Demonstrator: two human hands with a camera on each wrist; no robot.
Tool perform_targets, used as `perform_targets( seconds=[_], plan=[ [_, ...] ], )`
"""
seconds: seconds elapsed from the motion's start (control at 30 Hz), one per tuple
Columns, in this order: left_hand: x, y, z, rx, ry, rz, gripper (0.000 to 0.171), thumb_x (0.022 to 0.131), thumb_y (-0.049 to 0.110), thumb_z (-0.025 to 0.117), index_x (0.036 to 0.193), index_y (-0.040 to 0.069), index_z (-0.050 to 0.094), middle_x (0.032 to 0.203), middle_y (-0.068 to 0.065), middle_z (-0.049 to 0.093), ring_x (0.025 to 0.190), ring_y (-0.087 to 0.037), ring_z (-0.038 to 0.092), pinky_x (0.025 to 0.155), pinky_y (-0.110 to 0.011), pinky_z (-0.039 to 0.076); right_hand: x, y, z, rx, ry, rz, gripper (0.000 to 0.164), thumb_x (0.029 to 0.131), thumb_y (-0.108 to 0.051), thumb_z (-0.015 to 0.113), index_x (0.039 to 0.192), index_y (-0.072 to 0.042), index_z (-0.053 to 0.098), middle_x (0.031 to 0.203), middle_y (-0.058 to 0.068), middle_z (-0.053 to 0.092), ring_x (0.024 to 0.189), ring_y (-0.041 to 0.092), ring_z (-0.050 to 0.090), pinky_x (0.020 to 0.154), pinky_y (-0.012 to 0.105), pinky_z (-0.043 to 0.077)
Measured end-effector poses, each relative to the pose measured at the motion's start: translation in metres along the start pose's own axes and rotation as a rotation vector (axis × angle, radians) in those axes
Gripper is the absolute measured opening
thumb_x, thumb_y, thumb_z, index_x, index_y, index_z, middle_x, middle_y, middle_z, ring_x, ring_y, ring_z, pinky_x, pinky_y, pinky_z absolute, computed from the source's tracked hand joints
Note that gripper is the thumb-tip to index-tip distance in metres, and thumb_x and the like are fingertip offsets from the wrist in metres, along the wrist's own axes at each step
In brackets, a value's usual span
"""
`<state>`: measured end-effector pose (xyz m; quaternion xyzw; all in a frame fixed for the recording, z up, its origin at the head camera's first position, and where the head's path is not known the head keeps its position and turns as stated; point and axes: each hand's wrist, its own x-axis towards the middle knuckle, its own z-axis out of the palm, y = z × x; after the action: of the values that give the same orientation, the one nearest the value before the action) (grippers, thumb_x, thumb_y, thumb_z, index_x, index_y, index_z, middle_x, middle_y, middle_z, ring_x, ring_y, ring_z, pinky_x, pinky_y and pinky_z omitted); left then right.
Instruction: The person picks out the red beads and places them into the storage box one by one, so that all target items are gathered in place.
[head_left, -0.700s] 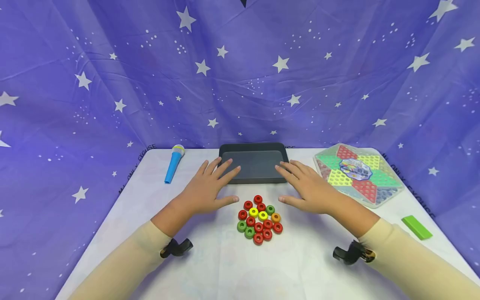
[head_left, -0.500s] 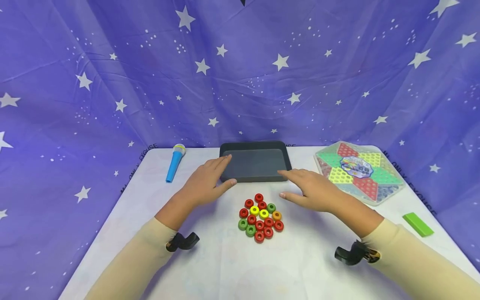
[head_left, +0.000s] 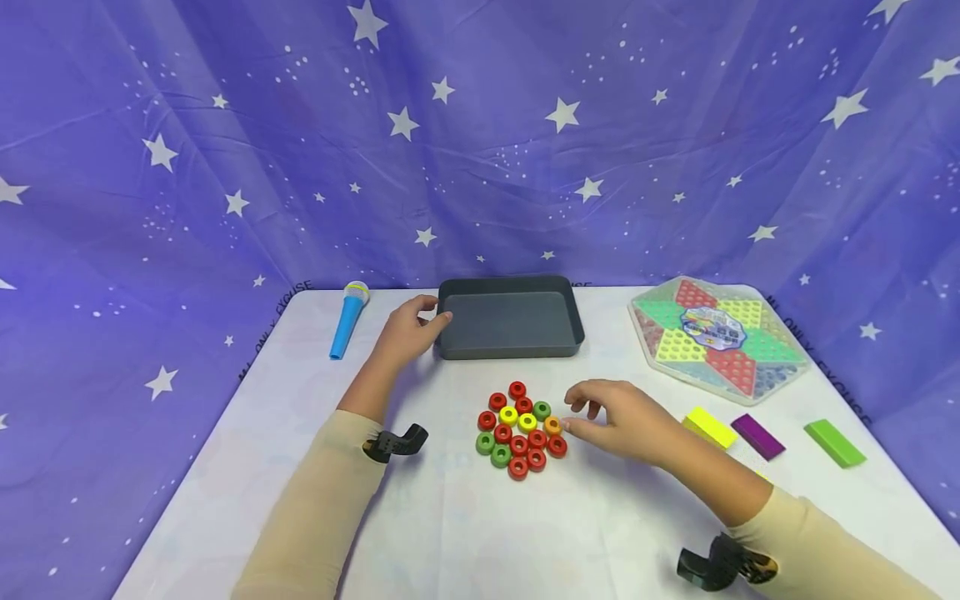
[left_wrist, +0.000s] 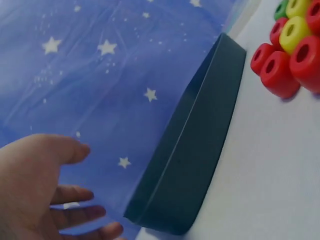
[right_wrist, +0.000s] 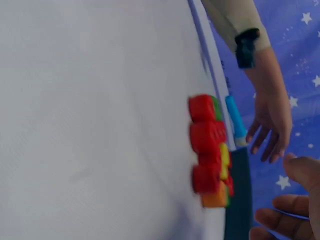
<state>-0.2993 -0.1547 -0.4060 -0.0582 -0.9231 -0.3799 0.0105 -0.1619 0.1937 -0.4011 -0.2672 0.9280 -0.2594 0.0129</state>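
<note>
Beads lie loose on the white cloth, on the tray's near side. Right hand grasps nothing: fingers loosely bent, thumb just beside the orange bead in the head view, a gap showing in the right wrist view. Left hand likewise unclasped, thumb by the tray's left rim, apart from it in the left wrist view. Narrow strip of cloth between tray and nearest bead. Tray's far rim close to the table edge, curtain behind. Beads: chunky rings, holes up, bunched; mostly red, some green, two yellow, one orange. Left of tray: microphone. Right: board. Right and nearer: yellow block, purple block, green block.
</note>
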Motion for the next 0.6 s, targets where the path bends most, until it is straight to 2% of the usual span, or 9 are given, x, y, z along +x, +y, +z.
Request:
perform_targets(
  seconds=[0.1, 0.2, 0.3, 0.43, 0.6],
  plan=[
    [0.008, -0.01, 0.006, -0.08, -0.002, -0.077, 0.059, 0.097, 0.043, 0.061, 0.145, 0.011, 0.052, 0.147, -0.011, 0.054, 0.126, -0.033, 0.058, 0.1, -0.05, 0.052, -0.006, 0.001, 0.015, 0.031, 0.002, 0.01, 0.027, 0.088, -0.037, 0.078, 0.106, -0.017, 0.072, 0.093, -0.012, 0.068, 0.081, 0.006, 0.06, 0.069, 0.025, 0.052],
    [0.013, -0.017, 0.011, -0.153, -0.006, -0.115, 0.055, 0.096, 0.03, 0.063, 0.145, 0.007, 0.052, 0.143, -0.014, 0.056, 0.127, -0.033, 0.057, 0.097, -0.045, 0.055, -0.009, 0.002, 0.03, 0.02, 0.009, 0.017, 0.028, 0.085, -0.039, 0.08, 0.102, -0.02, 0.071, 0.09, -0.013, 0.066, 0.081, 0.006, 0.059, 0.071, 0.027, 0.052],
    [0.013, -0.022, 0.016, -0.25, -0.015, -0.133, 0.052, 0.093, 0.015, 0.061, 0.143, 0.004, 0.053, 0.14, -0.016, 0.058, 0.124, -0.033, 0.06, 0.087, -0.04, 0.06, -0.009, 0.001, 0.042, -0.013, 0.019, 0.026, 0.03, 0.082, -0.043, 0.082, 0.099, -0.022, 0.071, 0.089, -0.015, 0.064, 0.082, 0.005, 0.057, 0.074, 0.029, 0.052],
    [0.013, -0.027, 0.022, -0.323, -0.015, -0.147, 0.054, 0.089, 0.005, 0.056, 0.142, 0.004, 0.055, 0.139, -0.016, 0.059, 0.122, -0.031, 0.062, 0.081, -0.035, 0.062, -0.009, -0.001, 0.052, -0.052, 0.049, 0.027, 0.029, 0.081, -0.042, 0.083, 0.098, -0.023, 0.071, 0.09, -0.017, 0.063, 0.083, 0.005, 0.055, 0.074, 0.03, 0.051],
    [0.012, -0.028, 0.025, -0.341, -0.026, -0.161, 0.057, 0.089, 0.003, 0.055, 0.145, 0.006, 0.054, 0.143, -0.013, 0.057, 0.122, -0.029, 0.062, 0.082, -0.033, 0.061, -0.01, -0.004, 0.056, -0.085, 0.091, 0.021, 0.027, 0.079, -0.038, 0.085, 0.099, -0.023, 0.072, 0.093, -0.017, 0.067, 0.086, 0.004, 0.057, 0.076, 0.031, 0.053]
  ],
)
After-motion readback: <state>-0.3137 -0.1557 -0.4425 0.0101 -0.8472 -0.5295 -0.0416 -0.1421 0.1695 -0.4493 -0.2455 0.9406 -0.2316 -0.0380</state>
